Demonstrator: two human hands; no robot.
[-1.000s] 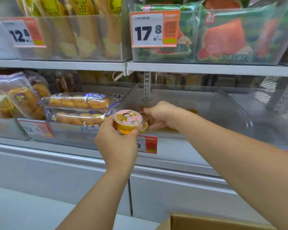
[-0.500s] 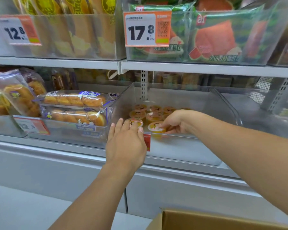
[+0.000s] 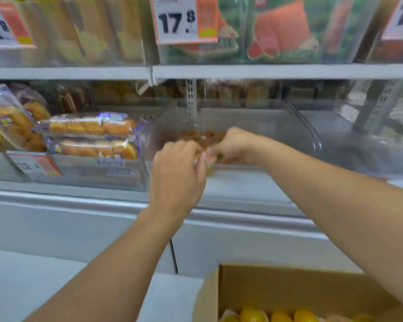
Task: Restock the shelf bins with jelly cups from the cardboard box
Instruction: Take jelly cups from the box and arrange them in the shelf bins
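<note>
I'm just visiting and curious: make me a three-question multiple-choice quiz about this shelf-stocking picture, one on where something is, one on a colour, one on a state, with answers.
1. Where are both hands working?
A. in the clear plastic bin on the middle shelf
B. inside the cardboard box
C. on the top shelf

2. What colour are the cups showing in the brown cardboard box?
A. blue
B. yellow-orange
C. green

3. How full is the clear bin?
A. heaped to the rim
B. a few cups at the front left, the rest bare
C. covered by a lid

Answers:
1 A: the left hand and right hand meet at the front of the clear plastic bin.
2 B: yellow-orange jelly cups show at the bottom of the cardboard box.
3 B: cups cluster near the hands; the bin's right side is bare.
</note>
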